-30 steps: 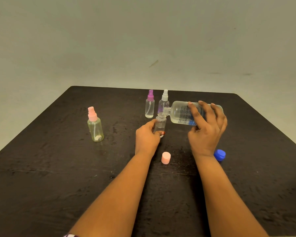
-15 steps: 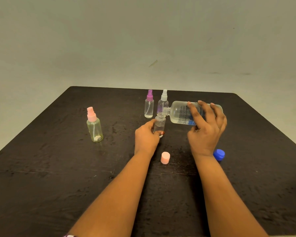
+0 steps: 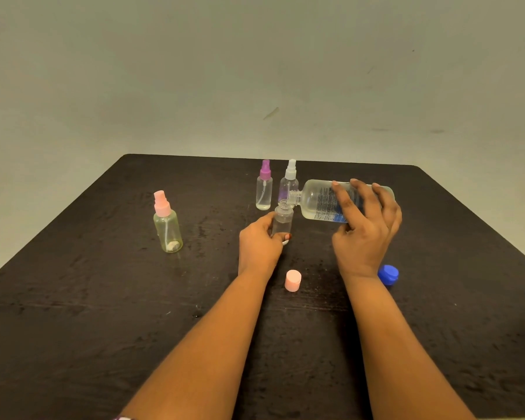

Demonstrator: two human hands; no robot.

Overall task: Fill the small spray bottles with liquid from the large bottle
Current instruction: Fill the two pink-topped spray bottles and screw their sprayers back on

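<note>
We see a plain grey-green wall [image 3: 255, 71] behind a dark, scuffed bench [image 3: 103, 298]. Our right hand [image 3: 365, 234] grasps the large bottle [image 3: 319, 201], which is tipped on its side. Its label has dark print and a blue band, too small to read. Its neck meets the mouth of the small open bottle [image 3: 282, 221], which our left hand [image 3: 259, 247] grips upright. Beyond the left hand stand a purple-topped spray bottle [image 3: 264, 189] and a white-topped spray bottle [image 3: 289, 183]. Well to its left is a pink-topped spray bottle [image 3: 166, 225]. A pink cap [image 3: 292, 280] lies between our wrists, and a blue cap [image 3: 388, 274] just right of the right wrist.

blue cap [image 3: 389, 273] part-hidden, large bottle [image 3: 315, 199] print — illegible
</note>
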